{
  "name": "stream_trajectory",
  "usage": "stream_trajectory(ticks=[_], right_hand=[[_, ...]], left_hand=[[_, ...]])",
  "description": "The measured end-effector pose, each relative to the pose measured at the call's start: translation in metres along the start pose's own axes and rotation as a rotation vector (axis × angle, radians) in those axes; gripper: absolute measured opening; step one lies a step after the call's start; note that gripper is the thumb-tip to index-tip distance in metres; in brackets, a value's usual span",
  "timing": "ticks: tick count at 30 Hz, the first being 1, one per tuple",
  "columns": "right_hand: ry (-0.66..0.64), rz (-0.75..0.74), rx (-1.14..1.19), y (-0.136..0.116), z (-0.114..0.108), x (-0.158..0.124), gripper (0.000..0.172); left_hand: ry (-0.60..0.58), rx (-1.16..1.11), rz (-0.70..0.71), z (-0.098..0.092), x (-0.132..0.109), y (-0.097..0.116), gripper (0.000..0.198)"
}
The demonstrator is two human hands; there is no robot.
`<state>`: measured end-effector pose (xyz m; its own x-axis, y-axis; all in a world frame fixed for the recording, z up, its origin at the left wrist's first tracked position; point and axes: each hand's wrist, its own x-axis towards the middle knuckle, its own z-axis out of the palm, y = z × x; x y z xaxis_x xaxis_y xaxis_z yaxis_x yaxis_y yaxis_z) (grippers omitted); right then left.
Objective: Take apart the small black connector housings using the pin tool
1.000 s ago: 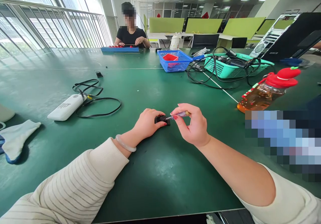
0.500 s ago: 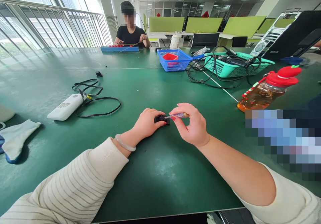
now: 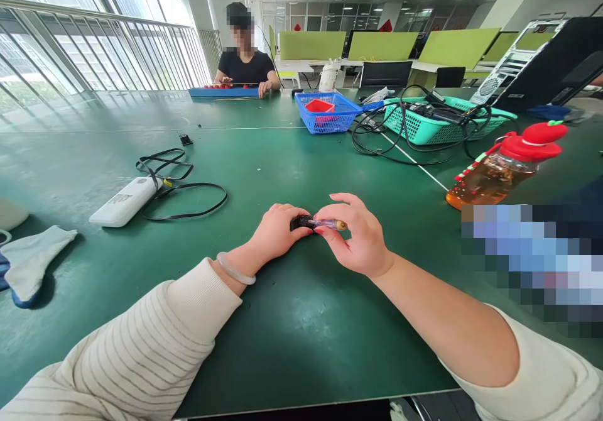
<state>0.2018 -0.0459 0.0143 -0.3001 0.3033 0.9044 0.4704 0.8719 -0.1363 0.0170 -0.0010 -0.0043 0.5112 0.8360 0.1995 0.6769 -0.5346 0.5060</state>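
On the green table, my left hand is closed around a small black block-like part, thumb along its near side. The kind of part is too small to make out. My right hand pinches a small screwdriver with a clear purplish handle and a yellowish end. The screwdriver lies nearly level, its tip pointing left at the black part. Its tip is partly hidden by the part and my fingers.
Left are a white power bank with a black cable and a cloth. A tea bottle stands right. Farther back are a blue basket, a green basket with cables, and a seated person.
My right fingers have shifted slightly left along the screwdriver, and its handle end has swung a little toward me. The person opposite has lowered a hand to the table.
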Motion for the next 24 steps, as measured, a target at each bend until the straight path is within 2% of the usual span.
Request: stream_trajectory(ticks=[8, 13, 24], right_hand=[[0.021, -0.015, -0.049, 0.0013, -0.0023, 0.0003, 0.025], [0.096, 0.076, -0.042, 0.0009, -0.0044, 0.0018, 0.022], [0.039, 0.086, -0.061, 0.0032, -0.0025, 0.0008, 0.022]], left_hand=[[-0.008, 0.017, 0.008, -0.0002, 0.0001, 0.0008, 0.027], [-0.005, 0.021, 0.006, 0.0004, 0.0000, 0.0008, 0.029], [-0.012, 0.026, 0.005, 0.0012, 0.0003, -0.0001, 0.031]])
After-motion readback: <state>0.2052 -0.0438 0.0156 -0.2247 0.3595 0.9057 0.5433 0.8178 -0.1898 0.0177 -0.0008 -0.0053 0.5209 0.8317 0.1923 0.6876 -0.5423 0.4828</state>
